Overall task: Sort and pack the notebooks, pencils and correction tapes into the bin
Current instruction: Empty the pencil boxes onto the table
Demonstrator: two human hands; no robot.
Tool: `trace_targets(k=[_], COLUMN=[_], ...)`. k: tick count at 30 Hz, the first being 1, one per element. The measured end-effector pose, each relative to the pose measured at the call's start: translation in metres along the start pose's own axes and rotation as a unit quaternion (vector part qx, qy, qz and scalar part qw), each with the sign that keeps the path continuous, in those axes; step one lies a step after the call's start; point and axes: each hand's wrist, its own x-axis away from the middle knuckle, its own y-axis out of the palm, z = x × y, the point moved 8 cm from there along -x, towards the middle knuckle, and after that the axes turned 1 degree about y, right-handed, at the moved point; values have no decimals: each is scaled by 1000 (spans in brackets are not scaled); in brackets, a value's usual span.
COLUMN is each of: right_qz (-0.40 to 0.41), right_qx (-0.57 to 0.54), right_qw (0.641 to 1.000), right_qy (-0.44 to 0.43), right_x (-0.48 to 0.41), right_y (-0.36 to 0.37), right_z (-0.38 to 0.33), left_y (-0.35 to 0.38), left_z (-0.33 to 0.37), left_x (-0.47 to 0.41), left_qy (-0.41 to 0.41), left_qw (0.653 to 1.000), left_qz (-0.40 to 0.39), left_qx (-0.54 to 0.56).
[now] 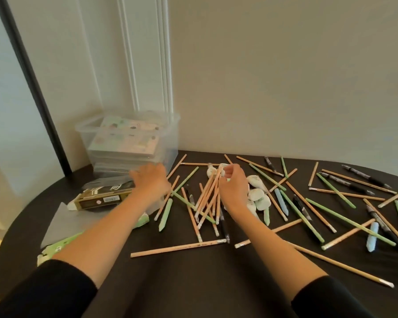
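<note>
A clear plastic bin [170, 134] stands at the back left of the dark table [170, 283], with pastel notebooks [124, 143] stacked inside it. Wooden and green pencils [177, 248] lie scattered across the table. My right hand [232, 187] grips a bunch of wooden pencils [208, 198] near their upper ends. My left hand [151, 180] reaches, blurred, with fingers spread over a black and gold box [101, 198] in front of the bin. White correction tapes [259, 196] lie right of my right hand.
A clear flat lid [62, 221] lies under my left forearm, with green-white packets [48, 251] at its near edge. Black pens [363, 177] and pale blue sticks [372, 237] are mixed with the pencils at the right. The wall runs close behind the table.
</note>
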Motion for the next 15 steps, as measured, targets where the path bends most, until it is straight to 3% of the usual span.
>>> trace_targets(k=[3,6,15], right_qz=[-22,-32,-36], right_qx=[-14,-8,23], right_qw=[1000,999,999], right_qy=[4,5,8], right_x=[12,19,22], right_y=[23,36,46], right_z=[-4,-8,-6], left_y=[17,34,43], left_z=[-39,-59,-52], left_x=[2,3,-7], left_qy=[-11,34,127], left_qw=[997,994,990], left_qz=[-71,-102,-22], left_qx=[-21,-20,-59])
